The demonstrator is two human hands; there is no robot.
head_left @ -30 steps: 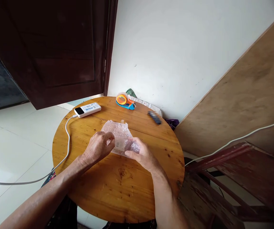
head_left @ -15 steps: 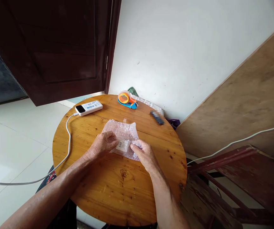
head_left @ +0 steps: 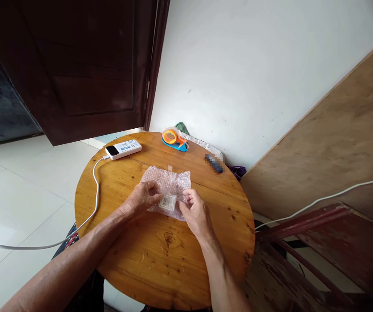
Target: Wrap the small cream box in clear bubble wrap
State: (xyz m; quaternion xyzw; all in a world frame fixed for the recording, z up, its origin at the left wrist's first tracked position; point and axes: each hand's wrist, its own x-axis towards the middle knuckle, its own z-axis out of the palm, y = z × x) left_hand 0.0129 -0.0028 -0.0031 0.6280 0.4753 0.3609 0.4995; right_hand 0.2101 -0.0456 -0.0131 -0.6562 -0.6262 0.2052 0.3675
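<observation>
A sheet of pinkish clear bubble wrap [head_left: 165, 177] lies spread on the round wooden table [head_left: 134, 255]. On its near part rests a small flat clear case [head_left: 168, 202] with a printed label inside. My left hand [head_left: 145, 195] is at the left side of the case, fingers curled and thumb down, closed on the wrap's left part. At the right edge of the wrap is my right hand [head_left: 194, 210], thumb and fingers apart. The wrap under its fingertips is partly hidden.
Behind the wrap stands an orange and blue tape dispenser [head_left: 175, 139]. A white device [head_left: 123, 149] with a cable [head_left: 96, 190] sits at the back left. A blurred dark object [head_left: 214, 163] lies back right. A wall [head_left: 238, 78] rises behind the table.
My right hand has loosened its pinch on the bubble wrap and its fingers have spread. The right flap lies off the case, which shows more fully. The left hand stays nearly in place.
</observation>
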